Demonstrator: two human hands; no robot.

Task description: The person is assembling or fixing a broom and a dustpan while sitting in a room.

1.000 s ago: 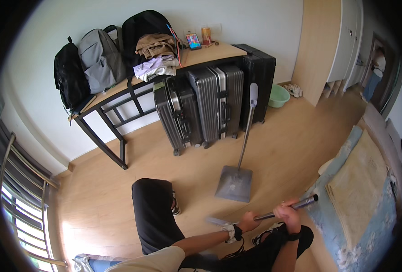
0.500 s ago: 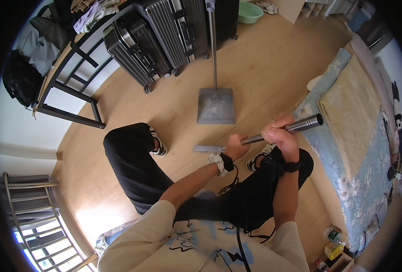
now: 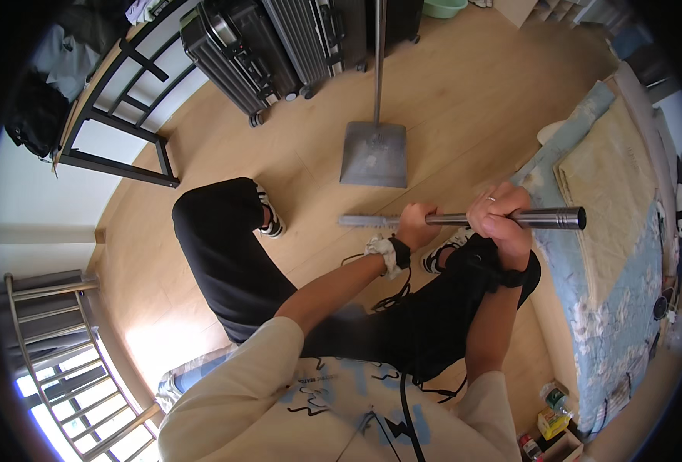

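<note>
Wooden floor (image 3: 464, 100) fills the frame. At far left I note a black-framed surface (image 3: 118, 100) with bags on it, and beside it dark suitcases (image 3: 279, 46) standing on their wheels. Right of those, a grey dustpan (image 3: 373, 152) sits flat on the floor, its long handle running straight up out of the picture. Just below the dustpan, the left hand (image 3: 414, 225) has its fingers wrapped tight around a metal broom pole (image 3: 541, 219), near the brush end. The right hand (image 3: 501, 218) is likewise closed around the same pole, further along. The pole lies roughly level above the person's knees, its free end reaching over the bed (image 3: 618, 254) with its patterned cover at right.
</note>
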